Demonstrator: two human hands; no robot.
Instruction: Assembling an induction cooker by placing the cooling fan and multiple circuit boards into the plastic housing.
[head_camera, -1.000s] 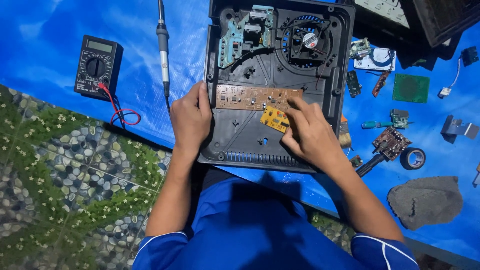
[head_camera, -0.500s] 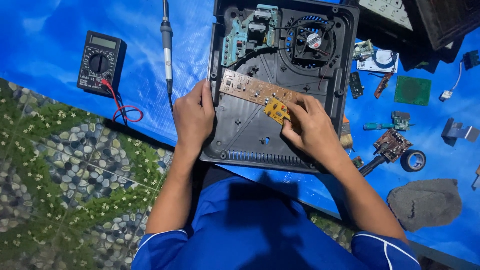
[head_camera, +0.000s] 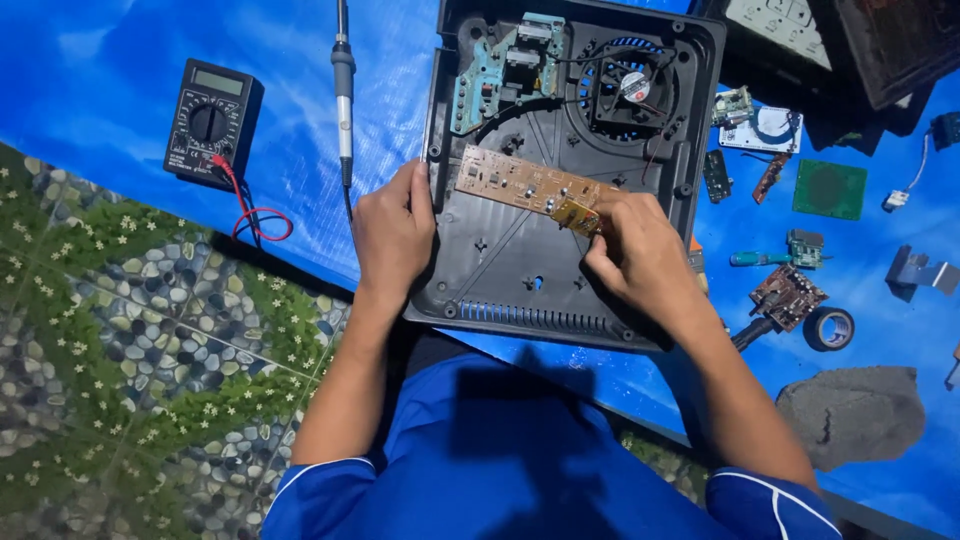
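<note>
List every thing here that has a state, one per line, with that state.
Black casing: open, insides showing, flat on the blue sheet.
Long board: loose, lying tilted across the casing.
Yellow board: pinched in the right hand.
Left hand: gripping the casing's left edge.
Fan: mounted in the casing; spinning or not, cannot tell.
Multimeter: red lead plugged in.
Soldering iron: lying unheld.
Tape roll: lying flat.

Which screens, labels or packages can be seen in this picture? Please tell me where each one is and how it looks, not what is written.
Multimeter: upper left on the blue sheet, black, with a small grey rectangular screen at its top and a round dial below.
Fan: inside the open black case, top right, with a small round white and red label on its hub.
Packages: none visible.
</note>
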